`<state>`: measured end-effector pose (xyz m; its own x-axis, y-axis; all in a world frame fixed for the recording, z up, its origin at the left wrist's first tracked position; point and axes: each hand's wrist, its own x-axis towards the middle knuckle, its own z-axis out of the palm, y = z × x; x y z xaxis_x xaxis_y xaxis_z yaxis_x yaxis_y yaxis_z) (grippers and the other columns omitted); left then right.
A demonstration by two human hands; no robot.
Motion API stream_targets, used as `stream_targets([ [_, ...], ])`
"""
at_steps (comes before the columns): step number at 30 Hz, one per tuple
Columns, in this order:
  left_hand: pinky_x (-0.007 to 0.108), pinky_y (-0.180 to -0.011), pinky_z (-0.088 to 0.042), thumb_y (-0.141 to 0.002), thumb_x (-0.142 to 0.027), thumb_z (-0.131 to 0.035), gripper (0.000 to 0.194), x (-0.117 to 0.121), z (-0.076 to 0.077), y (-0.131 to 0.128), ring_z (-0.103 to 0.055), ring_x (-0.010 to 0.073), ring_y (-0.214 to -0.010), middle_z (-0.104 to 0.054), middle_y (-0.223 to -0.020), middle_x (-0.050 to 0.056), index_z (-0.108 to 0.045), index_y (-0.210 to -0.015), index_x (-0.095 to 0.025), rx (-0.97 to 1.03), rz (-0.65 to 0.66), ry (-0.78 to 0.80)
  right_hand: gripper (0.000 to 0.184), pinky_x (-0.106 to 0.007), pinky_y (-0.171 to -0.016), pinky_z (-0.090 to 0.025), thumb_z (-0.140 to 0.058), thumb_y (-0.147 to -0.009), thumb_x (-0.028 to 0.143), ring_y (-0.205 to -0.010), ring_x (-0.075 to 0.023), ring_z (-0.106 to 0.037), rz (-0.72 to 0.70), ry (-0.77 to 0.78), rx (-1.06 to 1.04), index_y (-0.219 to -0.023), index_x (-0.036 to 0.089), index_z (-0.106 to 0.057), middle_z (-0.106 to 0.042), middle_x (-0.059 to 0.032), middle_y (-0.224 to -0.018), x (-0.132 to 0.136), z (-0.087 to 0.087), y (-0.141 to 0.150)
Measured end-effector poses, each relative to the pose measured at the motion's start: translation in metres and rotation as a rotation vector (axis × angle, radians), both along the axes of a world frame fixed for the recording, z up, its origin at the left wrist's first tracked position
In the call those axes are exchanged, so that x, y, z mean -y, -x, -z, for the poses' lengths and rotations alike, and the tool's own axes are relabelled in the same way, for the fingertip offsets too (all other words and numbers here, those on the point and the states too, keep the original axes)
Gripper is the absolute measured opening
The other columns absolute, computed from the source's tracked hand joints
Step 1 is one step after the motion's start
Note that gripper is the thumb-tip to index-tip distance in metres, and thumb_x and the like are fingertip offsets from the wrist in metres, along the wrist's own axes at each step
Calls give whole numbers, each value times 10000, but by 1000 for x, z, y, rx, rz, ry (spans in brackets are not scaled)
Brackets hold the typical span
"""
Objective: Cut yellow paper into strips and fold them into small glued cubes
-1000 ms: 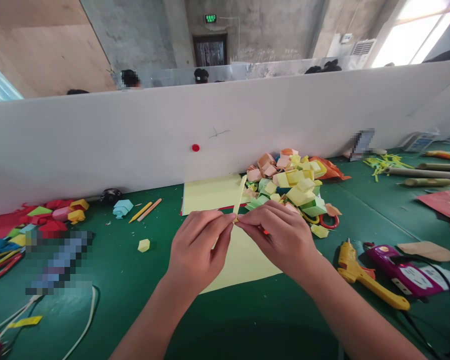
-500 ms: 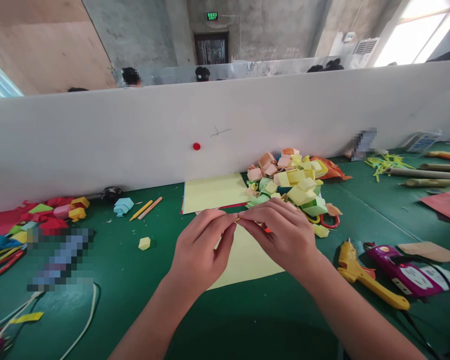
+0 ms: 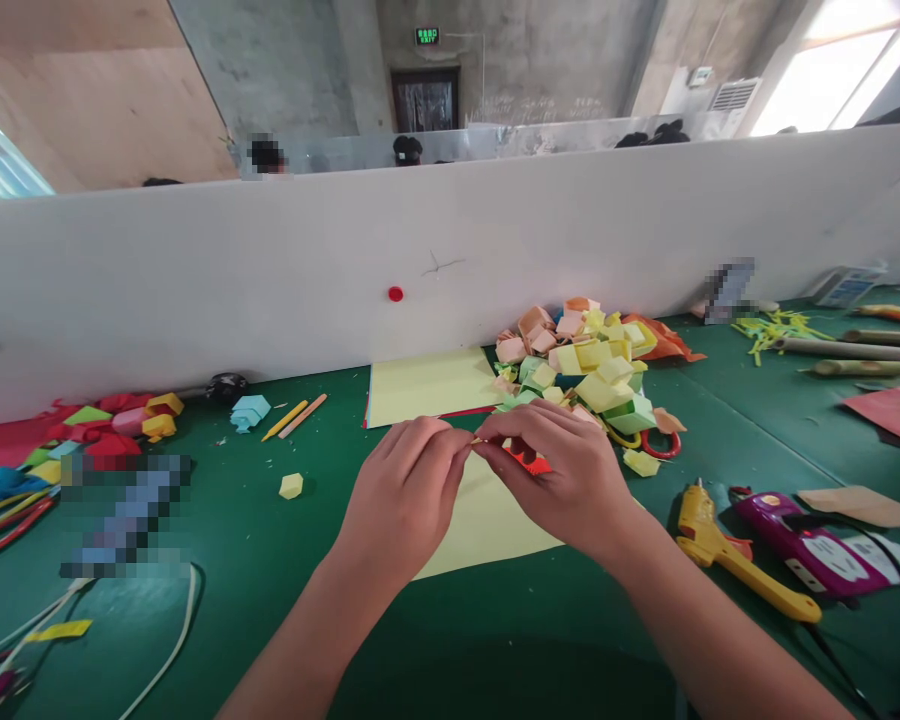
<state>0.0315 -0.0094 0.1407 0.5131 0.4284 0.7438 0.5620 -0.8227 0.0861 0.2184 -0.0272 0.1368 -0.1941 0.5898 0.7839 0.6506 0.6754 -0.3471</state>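
Observation:
My left hand (image 3: 403, 480) and my right hand (image 3: 566, 475) meet fingertip to fingertip above a pale yellow sheet (image 3: 487, 530). Pinched between them is a thin yellowish piece (image 3: 479, 441), mostly covered by the fingers and too small to name. Both hands are closed. Something bright red-orange (image 3: 529, 462) shows under my right palm, its shape partly hidden. Just beyond my right hand is a heap of folded paper shapes (image 3: 596, 355) in peach, yellow and green. Red-handled scissors (image 3: 661, 444) poke out from beneath that heap.
On the right lie a yellow glue gun (image 3: 720, 545) and a purple power strip (image 3: 810, 545). A yellow paper shape (image 3: 291, 486), two pencil-like sticks (image 3: 294, 415) and a blue folded piece (image 3: 250, 412) lie left. A white partition (image 3: 270, 270) borders the green table (image 3: 270, 620) behind.
My right fingers have bent and spread a little, showing more of the red-orange thing beneath. Both hands stay together at the small piece. The view has shifted slightly.

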Motion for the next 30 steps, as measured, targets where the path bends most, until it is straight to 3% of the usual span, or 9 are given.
stream_targets([
  [4,315,-735,-528,-1007,-111,-479,128,0,-1,1,-613,175,-845,-634,-955,61,-587,-1037,-173,24,41,83,78,-277,-642,-449,-624,-955,173,-687,-137,-602,-11,67,-28,-908,204,-677,-705,4,-753,3,-2,0],
  [8,313,-788,-528,-968,-139,-575,170,2,2,-2,-603,181,-931,-647,-1043,72,-589,-1133,-175,109,91,128,44,-251,-591,-437,-633,-949,202,-651,-117,-569,-48,224,-224,-915,208,-661,-655,22,-724,4,-2,0],
  [13,273,-715,-506,-912,-91,-654,127,3,3,-7,-596,143,-802,-652,-883,19,-627,-984,-193,256,70,80,85,-222,-533,-421,-639,-959,276,-607,-101,-520,-212,451,-431,-897,218,-640,-605,38,-693,4,-1,4],
  [20,311,-696,-463,-865,-81,-697,136,0,-2,-3,-586,154,-744,-673,-811,4,-650,-905,-202,251,13,0,117,-215,-527,-390,-614,-982,286,-590,-90,-462,-358,520,-539,-893,210,-619,-560,43,-676,5,-3,5],
  [27,305,-665,-429,-832,-62,-697,198,-2,1,0,-569,147,-672,-682,-763,-15,-647,-942,-219,249,-66,-177,104,-226,-548,-401,-617,-986,291,-622,-93,-472,-495,608,-494,-917,215,-621,-576,32,-732,5,-3,2],
  [30,279,-618,-402,-847,-101,-694,142,2,-1,-1,-503,127,-629,-637,-705,-25,-598,-866,-203,321,-72,-108,70,-234,-581,-420,-606,-994,279,-680,-99,-500,-513,579,-455,-950,225,-616,-606,10,-842,6,-1,0],
])
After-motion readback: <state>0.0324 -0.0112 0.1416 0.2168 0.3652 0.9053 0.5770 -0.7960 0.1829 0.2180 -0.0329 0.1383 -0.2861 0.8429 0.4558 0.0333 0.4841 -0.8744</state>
